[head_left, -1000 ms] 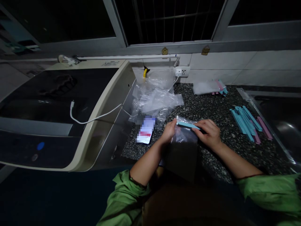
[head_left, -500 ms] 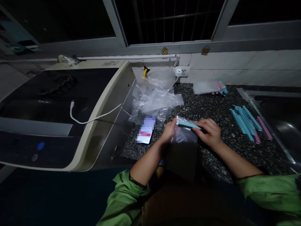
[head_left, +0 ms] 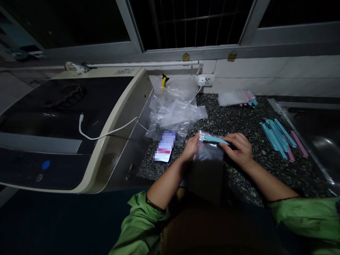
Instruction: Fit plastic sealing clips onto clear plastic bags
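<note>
My left hand [head_left: 190, 148] is closed on the left edge of a clear plastic bag [head_left: 208, 154], near its top. Lying across the bag's mouth are slim light-blue plastic strips [head_left: 214, 139] that look like bag-sealing clips, slightly fanned apart. My right hand [head_left: 238, 149] pinches their right end between thumb and fingers. Whether the strips sit inside the bag or over it I cannot tell. The lower part of the bag hangs in shadow at the counter's front.
A lit phone [head_left: 165, 147] lies left of my hands, by a heap of clear bags [head_left: 176, 115]. Loose blue and pink clips [head_left: 277, 138] lie at right, near a sink [head_left: 318, 141]. A filled bag [head_left: 233, 98] rests at the wall. A washing machine [head_left: 117, 131] stands left.
My right hand has shifted slightly right with the blue clips, which now show more fanned apart. My left hand keeps its place on the bag.
</note>
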A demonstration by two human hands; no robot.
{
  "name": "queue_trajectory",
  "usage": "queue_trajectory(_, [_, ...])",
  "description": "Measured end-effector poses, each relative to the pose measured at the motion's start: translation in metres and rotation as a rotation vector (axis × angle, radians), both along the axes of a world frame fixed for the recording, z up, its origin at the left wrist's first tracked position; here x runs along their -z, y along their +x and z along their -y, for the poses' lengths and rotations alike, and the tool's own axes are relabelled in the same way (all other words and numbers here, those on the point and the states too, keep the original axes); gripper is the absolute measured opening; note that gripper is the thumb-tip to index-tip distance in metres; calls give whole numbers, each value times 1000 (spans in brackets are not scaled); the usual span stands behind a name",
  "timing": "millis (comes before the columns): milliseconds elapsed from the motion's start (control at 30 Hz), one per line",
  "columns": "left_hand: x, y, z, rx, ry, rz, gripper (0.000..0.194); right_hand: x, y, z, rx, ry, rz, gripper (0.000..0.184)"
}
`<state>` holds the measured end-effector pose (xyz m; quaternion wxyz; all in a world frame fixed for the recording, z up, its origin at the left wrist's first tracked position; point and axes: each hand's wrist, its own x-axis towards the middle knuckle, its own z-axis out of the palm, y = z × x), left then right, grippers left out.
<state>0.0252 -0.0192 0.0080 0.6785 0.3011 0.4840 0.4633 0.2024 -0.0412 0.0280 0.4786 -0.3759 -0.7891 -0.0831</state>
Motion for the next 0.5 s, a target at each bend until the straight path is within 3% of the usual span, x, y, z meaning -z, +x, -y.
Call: queue_trajectory(500, [-10,0,2,-20,-2,-32,46,-1,2,0,4,-40,-29,10])
